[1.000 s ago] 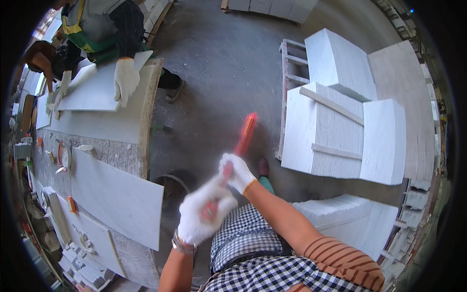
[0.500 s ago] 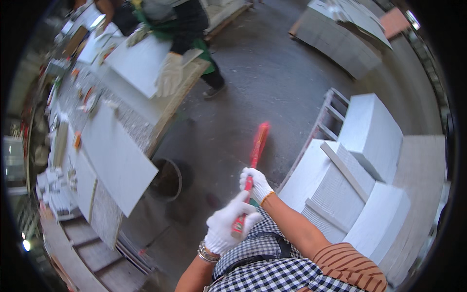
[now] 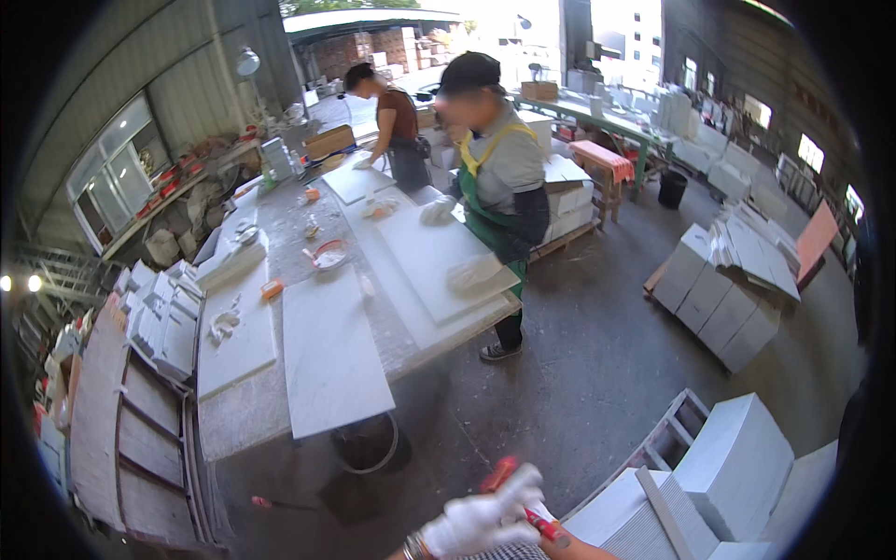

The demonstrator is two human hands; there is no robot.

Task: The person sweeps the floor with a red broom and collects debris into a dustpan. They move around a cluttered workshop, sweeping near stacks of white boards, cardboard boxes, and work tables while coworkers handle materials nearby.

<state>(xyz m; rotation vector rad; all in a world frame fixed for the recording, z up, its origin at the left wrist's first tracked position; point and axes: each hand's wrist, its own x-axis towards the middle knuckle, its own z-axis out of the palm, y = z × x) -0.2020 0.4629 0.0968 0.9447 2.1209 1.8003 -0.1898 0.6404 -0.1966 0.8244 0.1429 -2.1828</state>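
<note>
At the bottom of the head view, my left hand (image 3: 481, 523), in a white knit glove with a metal watch band at the wrist, has its fingers stretched apart across a red stick-shaped tool (image 3: 551, 529). The tool slants behind those fingers, and its blurred far end shows above them. My right hand (image 3: 541, 512) is mostly hidden behind the left; only a bit of white glove shows. It appears wrapped round the tool, and its bare forearm enters from the lower edge.
A long worktable (image 3: 401, 350) carries white slabs (image 3: 331, 350). A bucket (image 3: 369, 443) stands below its near end. Two people work along it, one in a green apron (image 3: 481, 201). Stacked white slabs (image 3: 733, 457) lie at right, more stacks (image 3: 719, 294) beyond.
The view has tilted up, so my hands and the red tool now sit at the lower edge. My left fingers have come off the tool's near end and spread.
</note>
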